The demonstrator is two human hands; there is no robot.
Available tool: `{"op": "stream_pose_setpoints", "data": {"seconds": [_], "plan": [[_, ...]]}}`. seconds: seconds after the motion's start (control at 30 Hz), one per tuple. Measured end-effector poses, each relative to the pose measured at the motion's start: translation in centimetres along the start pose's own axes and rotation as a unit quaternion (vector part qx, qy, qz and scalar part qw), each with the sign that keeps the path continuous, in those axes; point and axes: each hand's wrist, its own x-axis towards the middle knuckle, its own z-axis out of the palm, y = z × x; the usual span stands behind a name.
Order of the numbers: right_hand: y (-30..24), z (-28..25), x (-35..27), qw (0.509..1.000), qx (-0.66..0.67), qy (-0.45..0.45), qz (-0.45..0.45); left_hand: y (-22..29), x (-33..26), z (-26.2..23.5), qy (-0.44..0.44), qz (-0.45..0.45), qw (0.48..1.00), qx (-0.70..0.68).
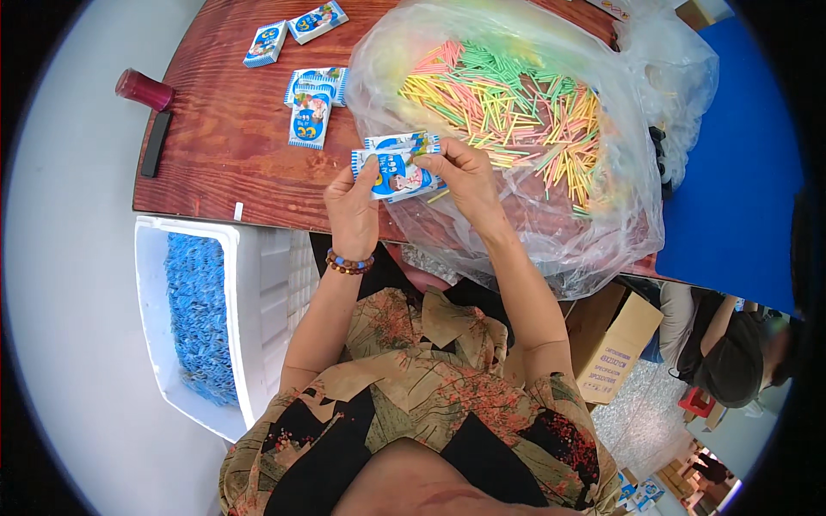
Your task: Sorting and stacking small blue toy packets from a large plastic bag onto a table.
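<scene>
Between my two hands are small flat blue-and-white printed packets (401, 177), at least two, one overlapping another. My left hand (353, 208) pinches their left end with the thumb on top. At the upper right end, my right hand (470, 179) grips them between thumb and fingers. The packets are just above the table's near edge, beside a large clear plastic bag (594, 249). Pastel pink, yellow and green thin sticks (508, 107) lie heaped in that open bag. To the left, similar packets (310, 116) overlap on the wooden table (215, 112).
Two more packets (265, 43) lie farther back. A dark red cylinder (144, 89) and a black bar (156, 144) sit at the left edge. A white foam box (245, 301) holds many blue wrappers (198, 318). At right are a cardboard box (615, 353) and another person (731, 361).
</scene>
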Motion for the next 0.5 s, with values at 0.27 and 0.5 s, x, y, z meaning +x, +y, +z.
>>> {"op": "stream_pose_setpoints", "data": {"seconds": [0.27, 0.5], "plan": [[-2.3, -1.3, -0.8, 0.998, -0.026, 0.027, -0.041, 0.0, -0.1, 0.7, 0.016, -0.016, 0.997, -0.068], [-2.9, -2.1, -0.7, 0.942, -0.235, -0.081, -0.226, -0.4, 0.0, 1.1, 0.0, -0.045, 0.996, -0.071]]}}
